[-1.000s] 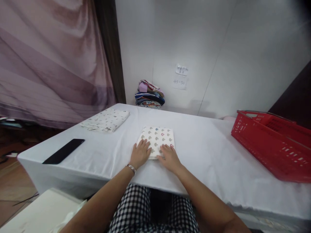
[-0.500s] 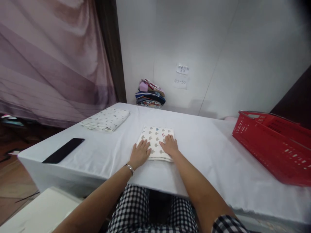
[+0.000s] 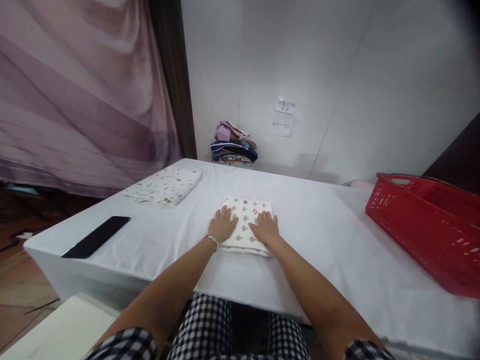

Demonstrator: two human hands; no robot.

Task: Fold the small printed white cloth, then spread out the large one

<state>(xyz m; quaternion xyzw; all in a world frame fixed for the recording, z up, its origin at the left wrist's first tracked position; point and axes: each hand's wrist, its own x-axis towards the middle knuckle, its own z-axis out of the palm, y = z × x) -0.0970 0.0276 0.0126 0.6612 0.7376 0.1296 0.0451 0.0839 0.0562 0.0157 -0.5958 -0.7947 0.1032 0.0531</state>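
A folded white cloth [image 3: 245, 226] printed with grey tree-like shapes, plus a blue and a red mark, lies flat on the white-covered table [image 3: 311, 250] in front of me. My left hand [image 3: 222, 224] rests palm down over its left side, fingers stretched out and a bracelet at the wrist. On its right side my right hand [image 3: 266, 228] lies flat, the fingers loosely spread. Neither hand grips anything. Parts of the cloth's side edges are hidden under my palms.
A second folded white cloth [image 3: 167, 186] with small dark prints lies at the far left. Nearer is a flat black object [image 3: 96, 237]. A red plastic basket [image 3: 423, 227] stands at the right. Several folded fabrics [image 3: 234, 145] are stacked by the wall, beside paper signs [image 3: 282, 125].
My left hand has slid slightly forward and up along the cloth's left side. The right hand stays at the right side. The view has shifted a little.
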